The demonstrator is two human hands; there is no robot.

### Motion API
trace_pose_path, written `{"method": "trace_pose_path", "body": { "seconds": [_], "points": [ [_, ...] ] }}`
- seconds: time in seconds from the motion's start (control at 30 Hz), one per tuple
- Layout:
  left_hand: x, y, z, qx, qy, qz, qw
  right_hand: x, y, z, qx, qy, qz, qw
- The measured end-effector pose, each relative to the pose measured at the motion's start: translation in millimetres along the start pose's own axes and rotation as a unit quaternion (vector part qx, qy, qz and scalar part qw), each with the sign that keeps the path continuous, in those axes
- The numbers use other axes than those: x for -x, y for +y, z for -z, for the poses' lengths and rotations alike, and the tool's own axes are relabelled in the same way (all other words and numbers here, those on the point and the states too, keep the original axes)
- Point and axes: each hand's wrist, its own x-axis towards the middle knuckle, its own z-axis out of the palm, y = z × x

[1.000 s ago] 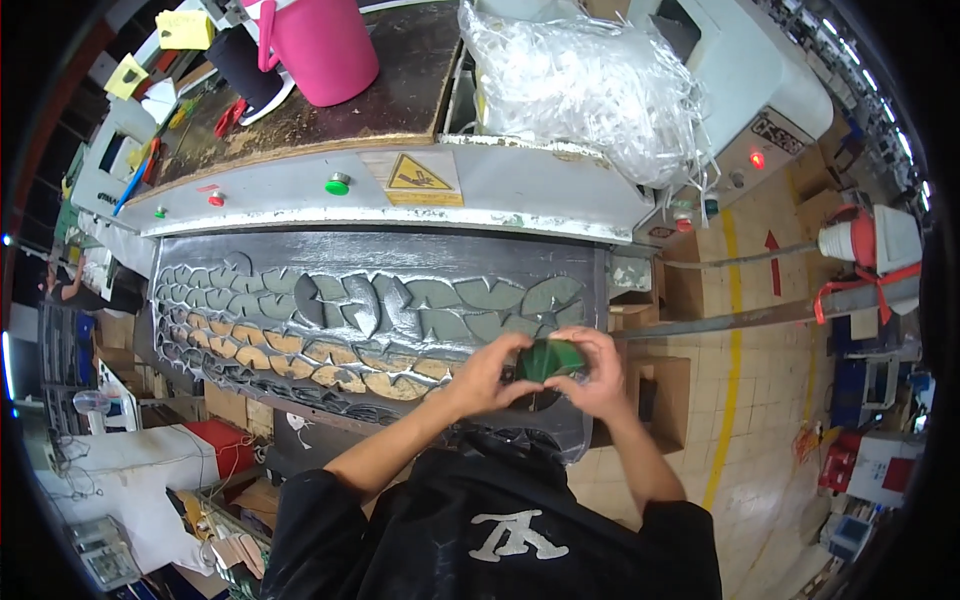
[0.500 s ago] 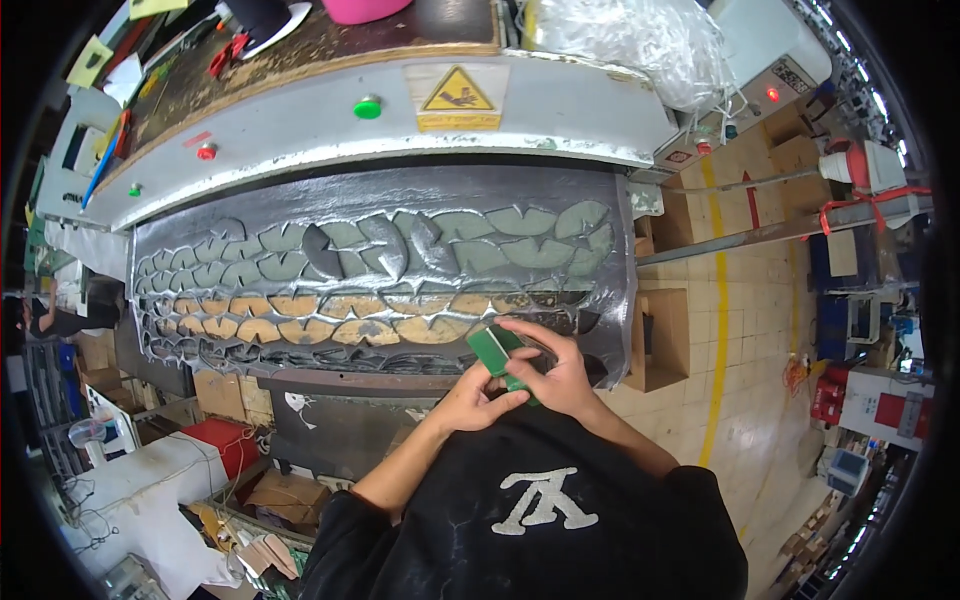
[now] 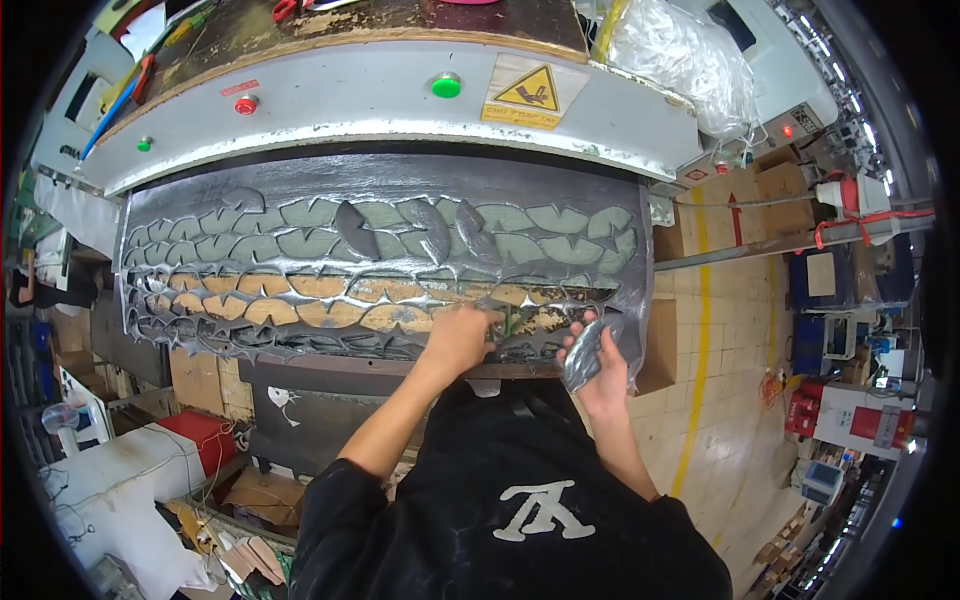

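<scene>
My left hand [image 3: 460, 340] is closed at the front part of a dark grey sheet [image 3: 400, 172], its fingers around a green cutting die [image 3: 511, 321] that is mostly hidden behind them. To its right, my right hand [image 3: 605, 372] grips a shiny dark grey leaf-shaped cut piece [image 3: 590, 355], thumb on top, just above the sheet's front right corner. Rows of leaf-shaped cut-outs cross the sheet. Through the holes show a green-grey surface and a tan strip [image 3: 268, 310]. A loose dark cut piece [image 3: 354, 231] lies on the far rows, with two more to its right.
A grey machine beam [image 3: 330, 105] spans the far side, with a green button [image 3: 446, 86], a red button [image 3: 246, 105] and a yellow warning sign [image 3: 532, 90]. Clear plastic wrap [image 3: 685, 65] sits at the far right. A cardboard box [image 3: 660, 345] stands beyond the sheet's right edge.
My hands, together on the green die before, have parted. The left has carried the die forward onto the sheet; the right has moved right and now holds the grey piece. The view has shifted.
</scene>
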Motion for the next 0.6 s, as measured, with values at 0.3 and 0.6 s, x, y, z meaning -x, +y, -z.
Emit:
{"method": "trace_pose_path", "body": {
  "seconds": [0.3,0.6],
  "points": [
    [-141.8,-53.9,-16.4,0.025,0.377,0.121,0.918,-7.1,7.5,-4.9,-0.002,-0.054,-0.010,0.999],
    [-89.7,58.9,3.8,0.288,0.040,-0.006,0.957,-99.2,7.6,6.7,-0.051,-0.092,-0.037,0.994]
  ]
}}
